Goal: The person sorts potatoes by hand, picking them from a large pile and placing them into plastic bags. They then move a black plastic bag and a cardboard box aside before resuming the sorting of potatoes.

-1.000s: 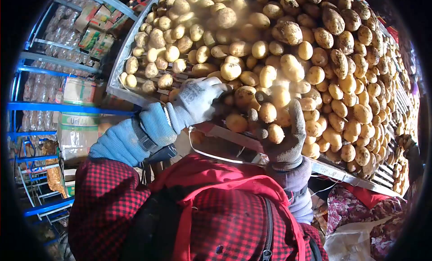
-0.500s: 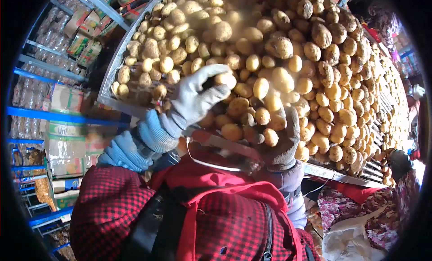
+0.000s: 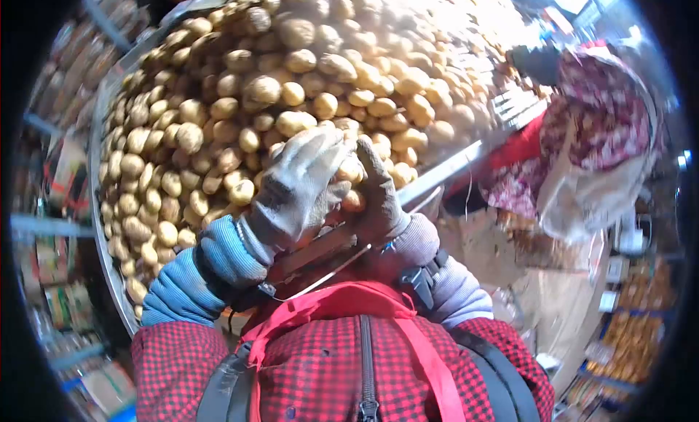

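Note:
A big heap of dusty yellow-brown potatoes (image 3: 291, 94) fills a metal-rimmed table (image 3: 100, 218) in front of me. My left hand (image 3: 295, 189), in a pale grey glove with a blue knit cuff, is cupped over a few potatoes (image 3: 349, 171) at the heap's near edge. My right hand (image 3: 380, 200), in a darker grey glove, presses against the same potatoes from the other side, with one potato (image 3: 354, 201) in its palm. The two hands nearly touch. My red checked jacket and red straps fill the bottom of the view.
The table's metal front edge (image 3: 444, 171) runs to the right. Beyond it stands another person in flowered clothing (image 3: 608, 101) with a whitish bag (image 3: 582, 196). Shelves of packaged goods (image 3: 58, 182) line the left, and more goods sit at lower right.
The view has swung, so the heap now sits up and to the left. My hands, apart on the pile before, have closed together around a few potatoes at the near edge.

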Tool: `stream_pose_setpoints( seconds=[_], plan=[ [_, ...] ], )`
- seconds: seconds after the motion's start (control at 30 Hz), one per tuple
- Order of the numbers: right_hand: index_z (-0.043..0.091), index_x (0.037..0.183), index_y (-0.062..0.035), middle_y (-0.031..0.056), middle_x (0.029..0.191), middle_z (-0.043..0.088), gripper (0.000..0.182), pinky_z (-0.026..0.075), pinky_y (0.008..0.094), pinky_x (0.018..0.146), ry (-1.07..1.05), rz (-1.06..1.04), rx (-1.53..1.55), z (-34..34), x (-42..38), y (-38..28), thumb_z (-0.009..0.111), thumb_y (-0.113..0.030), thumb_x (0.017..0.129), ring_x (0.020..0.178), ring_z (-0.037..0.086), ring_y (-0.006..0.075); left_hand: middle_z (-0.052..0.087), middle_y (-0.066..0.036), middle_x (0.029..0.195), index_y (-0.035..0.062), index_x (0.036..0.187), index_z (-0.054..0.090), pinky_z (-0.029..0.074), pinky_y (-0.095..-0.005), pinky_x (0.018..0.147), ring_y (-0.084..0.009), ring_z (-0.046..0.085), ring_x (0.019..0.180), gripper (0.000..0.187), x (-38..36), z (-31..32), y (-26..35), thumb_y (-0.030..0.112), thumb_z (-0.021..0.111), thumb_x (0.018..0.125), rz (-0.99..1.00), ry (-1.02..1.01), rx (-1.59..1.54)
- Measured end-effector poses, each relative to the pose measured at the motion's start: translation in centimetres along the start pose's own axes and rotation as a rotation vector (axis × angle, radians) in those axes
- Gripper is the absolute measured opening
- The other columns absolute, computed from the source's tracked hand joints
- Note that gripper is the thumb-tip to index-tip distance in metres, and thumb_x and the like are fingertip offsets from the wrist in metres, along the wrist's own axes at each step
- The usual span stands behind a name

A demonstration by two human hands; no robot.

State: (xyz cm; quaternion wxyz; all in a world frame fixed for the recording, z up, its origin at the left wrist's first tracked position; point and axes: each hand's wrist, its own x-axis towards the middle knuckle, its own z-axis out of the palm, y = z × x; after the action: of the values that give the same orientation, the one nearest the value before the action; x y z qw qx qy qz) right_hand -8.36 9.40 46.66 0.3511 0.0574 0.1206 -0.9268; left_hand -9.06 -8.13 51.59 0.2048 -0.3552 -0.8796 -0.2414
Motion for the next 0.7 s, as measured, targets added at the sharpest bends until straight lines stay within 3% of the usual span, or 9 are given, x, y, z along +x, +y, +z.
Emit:
stream_pose_setpoints(
  seconds=[0.1, 0.17, 0.2, 0.23, 0.37, 0.43, 0.63, 0.67, 0.7],
  plan=[
    [0.053, 0.143, -0.0147, 0.0079, 0.128, 0.065, 0.051, 0.057, 0.0415, 0.095, 0.046, -0.164, 0.010, -2.3, 0.5, 0.5, 0.048, -0.050, 0.106, 0.114, 0.065, 0.0240, 0.060, -0.017, 0.139, 0.0067, 0.138, 0.059, 0.040, -0.0512, 0.113, -0.0396, 0.053, 0.132, 0.056, 1.3, 0.6, -0.1, 0.030, 0.072, 0.089, 0.136, -0.058, -0.142],
    [0.055, 0.138, -0.0144, 0.0075, 0.123, 0.066, 0.045, 0.058, 0.0364, 0.092, -0.152, -0.221, 0.009, -3.8, -0.1, 0.0, 0.048, -0.047, 0.107, 0.110, 0.066, 0.0219, 0.061, -0.019, 0.136, 0.0065, 0.135, 0.061, 0.040, -0.0513, 0.112, -0.0414, 0.055, 0.130, 0.054, 2.1, 1.1, -0.1, 0.029, 0.074, 0.088, 0.177, -0.104, -0.315],
    [0.056, 0.135, -0.0147, 0.0065, 0.119, 0.066, 0.045, 0.059, 0.0335, 0.088, 0.064, -0.548, -0.602, -4.3, -0.4, 0.8, 0.051, -0.048, 0.106, 0.104, 0.068, 0.0204, 0.061, -0.019, 0.136, 0.0060, 0.135, 0.061, 0.040, -0.0511, 0.112, -0.0418, 0.056, 0.129, 0.055, 2.5, 1.0, -0.1, 0.030, 0.075, 0.087, 0.175, -0.113, -0.364],
    [0.056, 0.136, -0.0136, 0.0063, 0.119, 0.067, 0.048, 0.060, 0.0340, 0.086, -0.074, -0.210, 0.009, -2.6, -1.3, -0.2, 0.054, -0.050, 0.104, 0.100, 0.070, 0.0200, 0.062, -0.020, 0.135, 0.0054, 0.135, 0.061, 0.040, -0.0509, 0.113, -0.0423, 0.056, 0.128, 0.057, 2.8, 1.0, 0.0, 0.031, 0.076, 0.087, 0.170, -0.123, -0.412],
    [0.060, 0.133, -0.0111, 0.0076, 0.117, 0.070, 0.051, 0.061, 0.0359, 0.084, 0.040, -0.340, 0.038, -1.2, -0.8, 0.4, 0.055, -0.051, 0.102, 0.100, 0.072, 0.0221, 0.062, -0.021, 0.134, 0.0043, 0.136, 0.061, 0.041, -0.0499, 0.111, -0.0416, 0.057, 0.127, 0.059, 2.8, 1.9, -0.8, 0.032, 0.077, 0.086, 0.243, -0.054, -0.292],
    [0.059, 0.137, -0.0120, 0.0092, 0.122, 0.069, 0.059, 0.060, 0.0372, 0.087, 0.108, -0.391, 0.033, -0.5, -0.9, 0.5, 0.057, -0.058, 0.099, 0.103, 0.071, 0.0248, 0.062, -0.021, 0.134, 0.0035, 0.137, 0.060, 0.043, -0.0488, 0.110, -0.0396, 0.058, 0.128, 0.059, 3.0, 1.1, -0.9, 0.029, 0.078, 0.087, 0.092, -0.074, -0.486],
    [0.058, 0.139, -0.0129, 0.0116, 0.129, 0.068, 0.061, 0.061, 0.0404, 0.088, 0.096, -0.379, 0.024, -0.9, -1.1, -1.4, 0.056, -0.059, 0.099, 0.105, 0.072, 0.0292, 0.063, -0.018, 0.136, 0.0023, 0.137, 0.059, 0.042, -0.0467, 0.112, -0.0384, 0.056, 0.131, 0.057, 3.5, 0.2, -4.1, 0.034, 0.075, 0.093, 0.073, -0.028, -0.389],
    [0.053, 0.146, -0.0130, 0.0144, 0.137, 0.063, 0.063, 0.060, 0.0412, 0.094, -0.341, -0.227, 0.191, -2.3, -0.6, -2.3, 0.052, -0.057, 0.101, 0.118, 0.067, 0.0332, 0.063, -0.019, 0.136, 0.0032, 0.137, 0.059, 0.042, -0.0467, 0.112, -0.0384, 0.057, 0.131, 0.056, 3.8, 0.0, -4.7, 0.034, 0.074, 0.093, 0.094, -0.057, -0.349],
    [0.053, 0.146, -0.0130, 0.0144, 0.137, 0.063, 0.063, 0.060, 0.0412, 0.094, -0.344, -0.234, 0.192, -2.5, -0.3, -2.2, 0.052, -0.057, 0.101, 0.118, 0.067, 0.0332, 0.063, -0.019, 0.136, 0.0041, 0.138, 0.059, 0.042, -0.0467, 0.112, -0.0384, 0.057, 0.131, 0.055, 4.0, -0.1, -5.2, 0.035, 0.073, 0.094, 0.114, -0.088, -0.309]
  ],
)
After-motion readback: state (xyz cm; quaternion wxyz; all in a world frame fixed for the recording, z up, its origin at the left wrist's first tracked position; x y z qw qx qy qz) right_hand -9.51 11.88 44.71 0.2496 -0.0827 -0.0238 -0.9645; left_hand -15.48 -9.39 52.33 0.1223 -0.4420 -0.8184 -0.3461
